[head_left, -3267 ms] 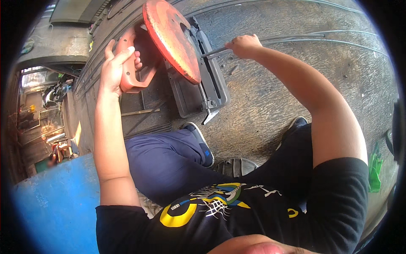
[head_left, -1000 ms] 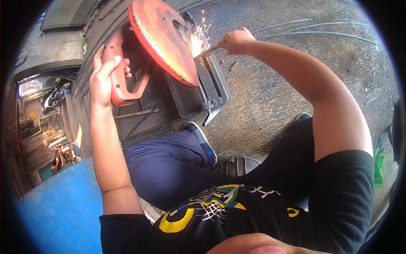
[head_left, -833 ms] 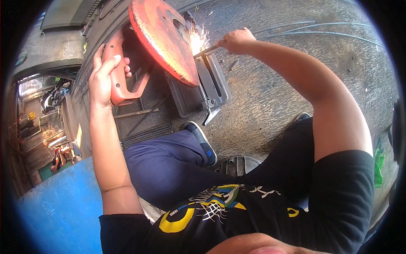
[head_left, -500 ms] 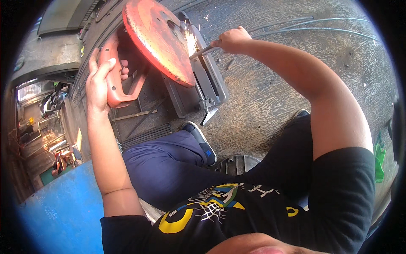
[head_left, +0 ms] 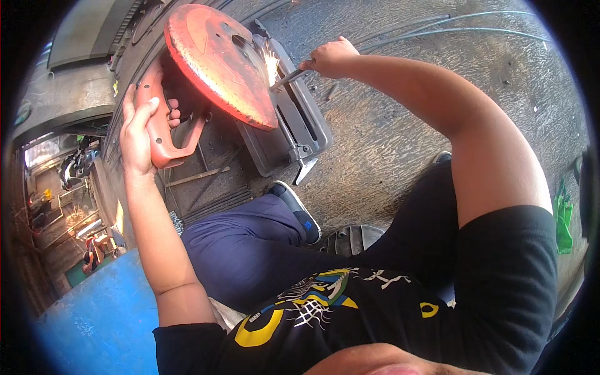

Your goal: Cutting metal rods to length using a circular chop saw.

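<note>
My left hand [head_left: 141, 128] is wrapped round the orange handle of a chop saw [head_left: 215, 62]; its worn, rounded orange guard tilts over a dark grey base [head_left: 262, 147]. My right hand [head_left: 331, 58] grips a thin metal rod [head_left: 289, 79], whose far end reaches in beside the guard's edge. Bright sparks [head_left: 270, 64] fly up where the rod meets the saw. The blade itself is hidden behind the guard. A clamp with a small metal crank [head_left: 305, 165] sticks out from the base's near end.
Long thin rods [head_left: 431, 31] stretch over the rough floor at the far right. Several dark bars [head_left: 219, 203] lie near my left shoe [head_left: 294, 212]. A blue panel [head_left: 100, 312] is at the lower left, and a green bag [head_left: 564, 222] hangs at the right edge.
Saw, both hands and rod appear slightly further left in the picture, as does the floor around them. Both grips stay the same, and sparks continue at the rod's end.
</note>
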### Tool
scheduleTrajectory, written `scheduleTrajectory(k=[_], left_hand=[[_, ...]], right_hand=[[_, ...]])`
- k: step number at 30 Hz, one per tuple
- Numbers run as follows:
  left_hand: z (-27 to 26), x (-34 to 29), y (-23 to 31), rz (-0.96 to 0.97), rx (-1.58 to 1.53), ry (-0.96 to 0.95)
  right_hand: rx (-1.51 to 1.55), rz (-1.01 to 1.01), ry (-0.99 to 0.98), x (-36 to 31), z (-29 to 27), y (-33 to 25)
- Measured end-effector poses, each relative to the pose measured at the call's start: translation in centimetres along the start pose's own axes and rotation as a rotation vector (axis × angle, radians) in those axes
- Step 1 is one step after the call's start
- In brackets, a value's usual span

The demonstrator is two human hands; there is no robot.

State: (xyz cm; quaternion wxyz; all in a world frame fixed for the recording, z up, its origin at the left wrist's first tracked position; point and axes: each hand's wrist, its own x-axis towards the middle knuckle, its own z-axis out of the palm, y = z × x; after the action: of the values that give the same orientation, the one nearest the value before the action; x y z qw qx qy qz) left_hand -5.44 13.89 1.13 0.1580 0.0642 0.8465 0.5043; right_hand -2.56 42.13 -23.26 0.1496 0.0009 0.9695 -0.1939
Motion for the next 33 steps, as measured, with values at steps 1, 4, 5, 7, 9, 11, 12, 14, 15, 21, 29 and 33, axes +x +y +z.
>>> scheduleTrajectory(k=[1, 4, 5, 7, 9, 11, 12, 14, 15, 21, 29, 33], left_hand=[[0.2, -0.1, 0.1, 0.003, -0.004, 0.012], [-0.1, 0.0, 0.0, 0.005, -0.009, 0.013], [-0.2, 0.1, -0.1, 0.003, -0.010, 0.000], [-0.1, 0.0, 0.0, 0.017, -0.025, -0.007], [-0.1, 0.0, 0.1, 0.031, -0.039, -0.013], [0.0, 0.1, 0.0, 0.033, -0.065, 0.005], [-0.1, 0.2, 0.0, 0.033, -0.064, 0.006], [-0.5, 0.4, -0.1, -0.007, 0.011, 0.008], [-0.5, 0.4, -0.1, -0.008, 0.011, 0.008], [-0.9, 0.5, -0.2, 0.013, 0.047, -0.046], [-0.6, 0.3, -0.3, 0.003, 0.008, 0.006], [-0.5, 0.3, -0.1, 0.034, 0.042, -0.007]], right_hand=[[-0.004, -0.002, -0.003, 0.0, 0.0, 0.0], [0.010, -0.003, 0.000, 0.0, 0.1, 0.0], [0.010, -0.004, 0.000, 0.1, 0.1, 0.0], [0.011, -0.001, -0.014, 0.1, 0.1, 0.0], [-0.002, -0.017, 0.004, 0.2, 0.1, 0.1], [-0.013, -0.033, 0.019, 0.3, 0.4, 0.2], [-0.002, -0.024, 0.018, 0.4, 0.5, 0.3], [0.008, -0.015, 0.015, 0.4, 0.6, 0.3], [0.011, -0.012, -0.002, 0.5, 0.6, 0.4], [0.017, 0.008, -0.025, 0.3, 0.2, 0.0], [0.032, 0.008, -0.028, 0.3, 0.2, 0.2], [0.038, 0.013, -0.036, 0.3, 0.1, 0.0]])
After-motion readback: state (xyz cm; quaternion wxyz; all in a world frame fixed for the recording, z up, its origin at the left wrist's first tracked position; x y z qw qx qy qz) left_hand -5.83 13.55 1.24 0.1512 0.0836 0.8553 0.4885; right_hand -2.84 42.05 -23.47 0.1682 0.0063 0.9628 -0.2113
